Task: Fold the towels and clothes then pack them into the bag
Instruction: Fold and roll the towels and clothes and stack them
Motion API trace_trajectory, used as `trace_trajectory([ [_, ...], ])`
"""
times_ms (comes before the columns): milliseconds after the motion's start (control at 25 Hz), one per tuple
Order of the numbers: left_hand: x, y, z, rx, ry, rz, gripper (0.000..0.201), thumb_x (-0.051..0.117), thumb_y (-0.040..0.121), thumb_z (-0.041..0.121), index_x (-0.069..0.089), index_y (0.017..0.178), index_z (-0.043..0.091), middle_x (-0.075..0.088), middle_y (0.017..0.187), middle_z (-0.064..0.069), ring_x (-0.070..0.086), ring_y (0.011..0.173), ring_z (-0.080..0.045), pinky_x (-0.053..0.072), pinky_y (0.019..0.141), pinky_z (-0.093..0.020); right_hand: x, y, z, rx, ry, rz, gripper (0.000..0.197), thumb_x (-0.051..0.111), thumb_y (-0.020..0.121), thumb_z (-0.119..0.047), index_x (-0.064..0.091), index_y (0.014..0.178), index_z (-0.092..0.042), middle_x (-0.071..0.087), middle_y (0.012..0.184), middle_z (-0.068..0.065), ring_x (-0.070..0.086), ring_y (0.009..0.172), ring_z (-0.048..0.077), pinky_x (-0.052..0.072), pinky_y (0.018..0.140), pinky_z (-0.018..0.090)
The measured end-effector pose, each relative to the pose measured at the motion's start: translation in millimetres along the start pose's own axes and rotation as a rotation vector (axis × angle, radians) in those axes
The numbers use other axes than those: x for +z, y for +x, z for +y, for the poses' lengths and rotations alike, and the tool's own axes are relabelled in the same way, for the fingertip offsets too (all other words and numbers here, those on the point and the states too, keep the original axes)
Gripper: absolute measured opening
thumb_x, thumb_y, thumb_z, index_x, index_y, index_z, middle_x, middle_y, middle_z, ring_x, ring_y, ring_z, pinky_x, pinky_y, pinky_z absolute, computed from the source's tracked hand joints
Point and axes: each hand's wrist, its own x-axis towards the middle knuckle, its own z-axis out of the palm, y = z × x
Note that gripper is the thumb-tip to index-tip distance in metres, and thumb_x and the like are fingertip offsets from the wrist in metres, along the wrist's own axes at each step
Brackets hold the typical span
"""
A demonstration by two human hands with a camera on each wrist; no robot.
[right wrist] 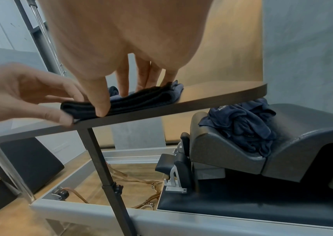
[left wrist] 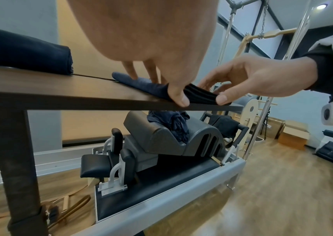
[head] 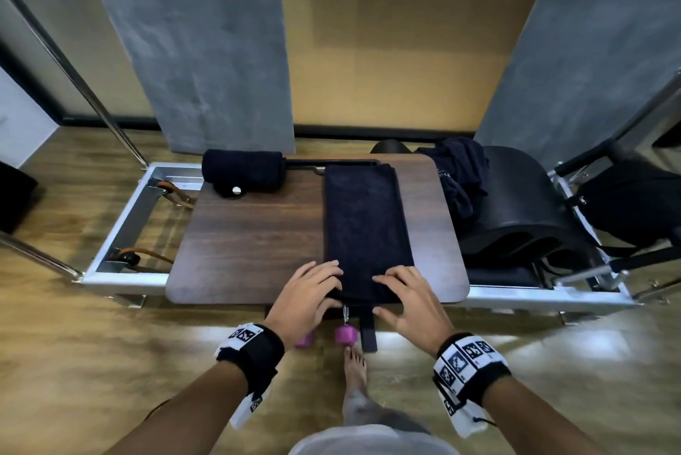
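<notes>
Towel [head: 365, 229], dark navy, folded into a long narrow strip, lies on the wooden table [head: 254, 233] right of centre, running from the near edge to the far edge. Near end sits right at the table's near edge, layers stacked.

Left hand [head: 307, 298] grips the near-left corner of the strip: thumb against the stacked edge, fingers [left wrist: 130, 69] spread flat on top. Right hand [head: 409, 301] grips the near-right corner the same way: thumb [right wrist: 101, 95] on the layered edge, the other fingers resting on top of the cloth. Both hands pinch the same end, side by side, apart.

Below the near edge: a purple dumbbell [head: 345, 335] on the floor by a bare foot [head: 354, 368], and a black strap [head: 368, 332] hanging down.

Far-left corner of the table: a second dark towel, rolled [head: 243, 170], well apart from the strip.

Table stands over a metal-framed exercise bed [head: 121, 233]. Right of the table, a black curved pad [head: 523, 203] sits on the bed, with crumpled navy clothes [head: 460, 174] heaped on its far-left side. Black bag [head: 634, 207] further right, beyond the pad.

Room: wood-look floor [head: 73, 362], tan wall with two grey panels, chrome poles at left and right edges.
</notes>
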Motion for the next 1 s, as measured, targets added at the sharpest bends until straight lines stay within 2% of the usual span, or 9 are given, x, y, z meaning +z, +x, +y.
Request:
trace_trajectory([
  [120, -4.5, 3.3, 2.4, -0.073, -0.096, 0.131, 0.012, 0.070, 0.101, 0.025, 0.078, 0.106, 0.018, 0.068, 0.128, 0.011, 0.055, 0.130, -0.010, 0.042, 0.107, -0.036, -1.0, -2.4, -1.8, 0.015, -0.014, -0.018, 0.056, 0.077, 0.089, -0.037, 0.059, 0.141, -0.024, 0.051, 0.129, -0.010, 0.046, 0.123, 0.010, 0.043, 0.106, 0.025],
  [320, -5.1, 11.1, 0.3, -0.240, -0.231, 0.228, 0.011, 0.069, 0.102, 0.016, 0.080, 0.104, 0.014, 0.069, 0.100, 0.013, 0.052, 0.097, -0.010, 0.051, 0.088, -0.040, -1.9, 0.6, -6.5, 0.104, 0.055, -0.003, 0.050, 0.066, 0.097, -0.013, 0.047, 0.139, -0.031, 0.054, 0.122, -0.011, 0.054, 0.112, 0.008, 0.049, 0.099, 0.026],
  [440, -5.6, 14.2, -1.6, -0.405, -0.390, 0.206, 0.014, 0.069, 0.101, 0.017, 0.077, 0.110, 0.025, 0.067, 0.090, 0.014, 0.056, 0.088, -0.008, 0.051, 0.083, -0.039, -5.5, 7.0, -7.3, 0.099, 0.077, 0.070, 0.031, 0.061, 0.099, -0.007, 0.059, 0.125, -0.023, 0.060, 0.112, -0.006, 0.061, 0.098, 0.014, 0.056, 0.087, 0.034],
  [520, -8.0, 16.7, -2.7, -0.501, -0.471, 0.168, 0.019, 0.071, 0.099, 0.021, 0.065, 0.105, 0.037, 0.067, 0.082, 0.016, 0.058, 0.077, -0.006, 0.050, 0.073, -0.035, -7.7, 13.2, -4.0, 0.076, 0.064, 0.125, 0.020, 0.064, 0.097, -0.002, 0.071, 0.112, -0.014, 0.062, 0.110, -0.003, 0.064, 0.093, 0.017, 0.057, 0.082, 0.036],
  [600, -10.3, 21.4, -3.6, -0.521, -0.409, 0.132, 0.017, 0.071, 0.097, 0.028, 0.056, 0.095, 0.036, 0.067, 0.077, 0.021, 0.056, 0.070, -0.003, 0.042, 0.066, -0.032, -10.1, 20.4, -1.5, 0.089, 0.003, 0.134, 0.016, 0.067, 0.096, -0.002, 0.078, 0.103, -0.011, 0.061, 0.108, -0.002, 0.061, 0.094, 0.019, 0.056, 0.079, 0.035],
  [720, -14.8, 29.1, -6.4, -0.570, -0.323, 0.099, 0.018, 0.071, 0.095, 0.042, 0.058, 0.090, 0.033, 0.067, 0.077, 0.015, 0.058, 0.072, 0.001, 0.039, 0.065, -0.029, -10.0, 29.6, 3.2, 0.125, -0.033, 0.065, 0.019, 0.067, 0.095, -0.002, 0.080, 0.101, -0.014, 0.066, 0.099, -0.002, 0.058, 0.095, 0.020, 0.051, 0.082, 0.036],
  [800, -15.6, 32.2, -5.1, -0.533, -0.265, 0.095, 0.017, 0.070, 0.097, 0.044, 0.058, 0.092, 0.033, 0.063, 0.080, 0.012, 0.057, 0.076, -0.004, 0.040, 0.067, -0.030, -15.1, 36.6, 6.5, 0.253, 0.115, 0.054, 0.018, 0.072, 0.092, -0.003, 0.078, 0.097, -0.020, 0.068, 0.089, -0.005, 0.061, 0.087, 0.014, 0.050, 0.079, 0.027],
  [880, -14.7, 32.0, -1.0, -0.361, -0.109, 0.145, 0.013, 0.071, 0.098, 0.038, 0.063, 0.092, 0.030, 0.055, 0.084, 0.012, 0.053, 0.082, -0.011, 0.043, 0.071, -0.034, -22.0, 46.2, 11.8, 0.357, 0.216, 0.034, 0.018, 0.078, 0.088, -0.006, 0.075, 0.084, -0.023, 0.070, 0.079, -0.008, 0.064, 0.079, 0.008, 0.051, 0.074, 0.024],
  [1000, -12.5, 29.3, -2.7, -0.115, 0.090, 0.237, 0.014, 0.085, 0.089, 0.030, 0.079, 0.079, 0.021, 0.057, 0.085, 0.006, 0.055, 0.085, -0.020, 0.049, 0.064, -0.039, -27.5, 59.2, 14.1, 0.425, 0.150, -0.047, 0.014, 0.082, 0.084, -0.012, 0.078, 0.075, -0.023, 0.072, 0.076, -0.008, 0.066, 0.079, 0.009, 0.052, 0.074, 0.024],
])
